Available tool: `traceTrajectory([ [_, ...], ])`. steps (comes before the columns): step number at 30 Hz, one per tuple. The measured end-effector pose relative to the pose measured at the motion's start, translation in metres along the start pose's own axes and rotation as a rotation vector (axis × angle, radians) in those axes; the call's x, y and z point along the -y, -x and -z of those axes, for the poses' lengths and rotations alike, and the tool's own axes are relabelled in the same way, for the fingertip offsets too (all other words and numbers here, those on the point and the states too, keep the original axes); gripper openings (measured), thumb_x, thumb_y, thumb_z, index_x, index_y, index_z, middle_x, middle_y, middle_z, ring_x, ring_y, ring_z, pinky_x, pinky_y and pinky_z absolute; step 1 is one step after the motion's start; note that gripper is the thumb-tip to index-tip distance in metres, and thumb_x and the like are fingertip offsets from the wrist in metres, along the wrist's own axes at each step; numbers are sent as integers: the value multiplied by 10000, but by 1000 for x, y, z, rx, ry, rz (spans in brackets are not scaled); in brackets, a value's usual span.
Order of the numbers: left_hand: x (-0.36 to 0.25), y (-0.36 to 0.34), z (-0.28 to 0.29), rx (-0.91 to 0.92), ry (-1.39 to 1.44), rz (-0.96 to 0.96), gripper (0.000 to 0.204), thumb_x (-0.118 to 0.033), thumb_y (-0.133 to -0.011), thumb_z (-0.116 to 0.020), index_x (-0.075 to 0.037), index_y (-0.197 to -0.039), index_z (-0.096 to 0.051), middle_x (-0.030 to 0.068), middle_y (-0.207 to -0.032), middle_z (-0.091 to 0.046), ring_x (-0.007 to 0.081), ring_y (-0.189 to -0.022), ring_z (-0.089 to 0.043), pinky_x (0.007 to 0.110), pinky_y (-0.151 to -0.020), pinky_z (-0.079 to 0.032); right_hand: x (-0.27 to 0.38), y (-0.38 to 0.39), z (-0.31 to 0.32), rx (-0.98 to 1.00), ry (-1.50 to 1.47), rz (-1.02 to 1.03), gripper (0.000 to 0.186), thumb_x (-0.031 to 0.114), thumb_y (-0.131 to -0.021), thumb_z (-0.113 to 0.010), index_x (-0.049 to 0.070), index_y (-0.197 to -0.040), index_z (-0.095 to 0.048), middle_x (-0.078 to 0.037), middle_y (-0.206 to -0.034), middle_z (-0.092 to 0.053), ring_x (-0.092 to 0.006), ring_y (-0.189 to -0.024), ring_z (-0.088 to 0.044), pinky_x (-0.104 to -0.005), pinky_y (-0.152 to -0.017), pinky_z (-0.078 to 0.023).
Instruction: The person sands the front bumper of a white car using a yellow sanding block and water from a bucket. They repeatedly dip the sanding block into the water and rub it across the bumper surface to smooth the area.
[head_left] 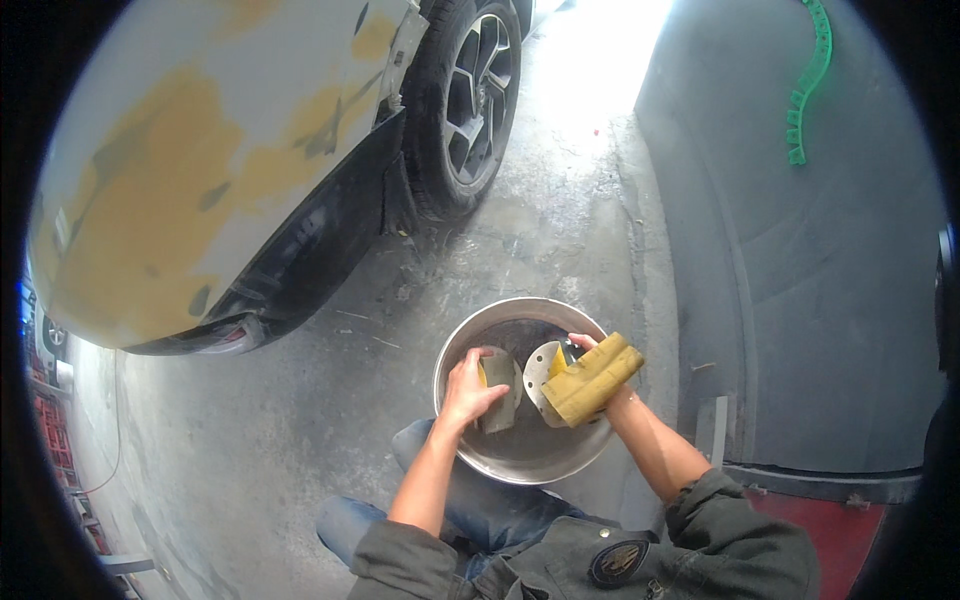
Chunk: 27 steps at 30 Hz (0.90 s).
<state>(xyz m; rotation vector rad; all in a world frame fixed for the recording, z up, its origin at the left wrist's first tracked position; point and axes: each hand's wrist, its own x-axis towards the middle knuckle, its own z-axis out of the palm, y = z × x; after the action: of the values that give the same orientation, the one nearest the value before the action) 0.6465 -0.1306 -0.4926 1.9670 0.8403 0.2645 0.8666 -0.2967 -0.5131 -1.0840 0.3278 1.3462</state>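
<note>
A round steel basin (pixel 531 304) rests on the floor before me, dark inside. My left hand (pixel 467 389) is closed on a grey sanding block (pixel 498 401) with a bit of yellow at its edge; a pale disc shows partly behind it. On the right, my right hand (pixel 584 343) grips a thick yellow pad (pixel 590 381), which covers most of its fingers. A pale round disc with holes (pixel 539 368) is at the pad's left side, with a small dark part by my fingertips; whether I hold the disc too, I cannot tell.
A car body (pixel 165 190) with sanded yellow patches and its wheel (pixel 472 100) stand at upper left. A dark grey panel (pixel 800 280), with a green flexible strip (pixel 822 52) on it, borders the right. My bent legs (pixel 350 520) are below the basin.
</note>
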Motion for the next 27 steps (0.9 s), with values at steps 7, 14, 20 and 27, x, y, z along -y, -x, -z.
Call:
traceTrajectory([
  [7, 5, 2, 5, 122, -224, 127, 564, -123, -628, -927, -54, -1136, -694, 220, -1253, -671, 398, -1200, -629, 463, -1044, -512, 6, 23, -29, -34, -18, -77, 336, 429, -881, -762, 96, -890, -711, -104, -792, -735, -232, -644, -689, -361, -646, -584],
  [14, -48, 18, 22, -262, -350, -345, 326, -25, -647, -864, -63, -920, -689, 181, -1384, -614, 339, -1318, -578, 438, -1081, -501, 8, 16, -13, 13, -52, -144, 342, 435, -885, -752, 95, -906, -720, -101, -826, -745, -236, -672, -692, -369, -673, -583],
  [20, -55, 33, 39, -131, 225, -25, 351, -64, -693, -745, -60, -1033, -654, 78, -917, -757, 146, -830, -715, 310, -768, -569, 15, 48, -53, 49, -13, -141, 280, 373, -902, -741, 96, -933, -718, -75, -816, -722, -211, -683, -681, -359, -681, -580],
  [27, -53, 19, 23, 62, 119, 136, 531, -524, -936, -705, 2, -881, -762, 83, -723, -717, 143, -722, -663, 336, -704, -527, 8, 37, -40, 233, -74, -161, 326, 351, -919, -722, 60, -1066, -712, -99, -913, -739, -207, -756, -701, -326, -720, -581],
])
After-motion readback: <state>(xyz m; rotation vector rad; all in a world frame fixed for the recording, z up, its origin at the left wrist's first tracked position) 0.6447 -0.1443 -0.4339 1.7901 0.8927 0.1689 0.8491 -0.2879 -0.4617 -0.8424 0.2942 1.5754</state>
